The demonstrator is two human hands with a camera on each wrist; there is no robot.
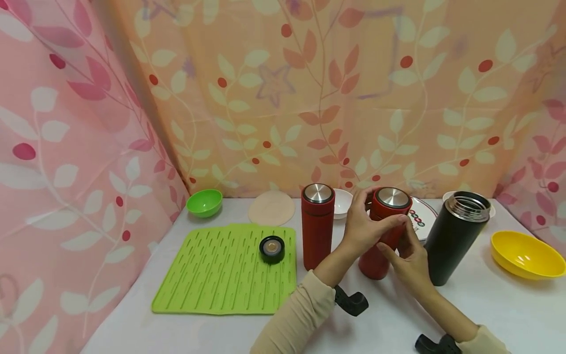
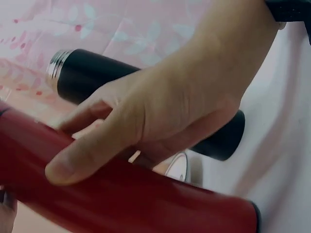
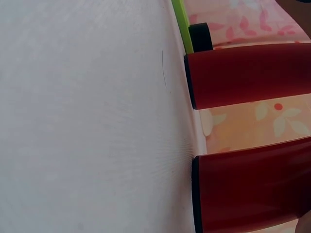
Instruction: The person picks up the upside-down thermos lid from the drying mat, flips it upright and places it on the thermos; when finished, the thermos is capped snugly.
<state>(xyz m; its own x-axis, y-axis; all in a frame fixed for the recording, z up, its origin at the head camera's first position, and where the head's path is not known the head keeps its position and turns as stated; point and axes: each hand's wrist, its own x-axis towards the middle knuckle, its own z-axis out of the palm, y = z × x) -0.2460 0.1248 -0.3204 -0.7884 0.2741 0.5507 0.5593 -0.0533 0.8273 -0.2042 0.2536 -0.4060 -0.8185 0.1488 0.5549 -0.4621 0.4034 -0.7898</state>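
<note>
A red flask [image 1: 382, 263] with a silver-topped lid [image 1: 392, 197] stands on the table between both hands. My left hand [image 1: 364, 223] grips its upper part, the thumb lying across the front just below the lid. Lower down, my right hand [image 1: 409, 263] holds its right side; in the left wrist view the right hand [image 2: 165, 107] has its thumb along the red body. Close by on the right is an uncapped black flask [image 1: 455, 241] with a bare threaded neck. A second red flask [image 1: 317, 231], lidded, stands to the left. The right wrist view shows both red bases at the table.
A green ridged mat [image 1: 221, 275] lies left, bearing a black round cap [image 1: 271, 249]. Behind are a green bowl [image 1: 205, 202], a beige disc [image 1: 271, 208], a white bowl [image 1: 342, 202] and a patterned plate [image 1: 426, 216]. At right sits a yellow bowl [image 1: 526, 255].
</note>
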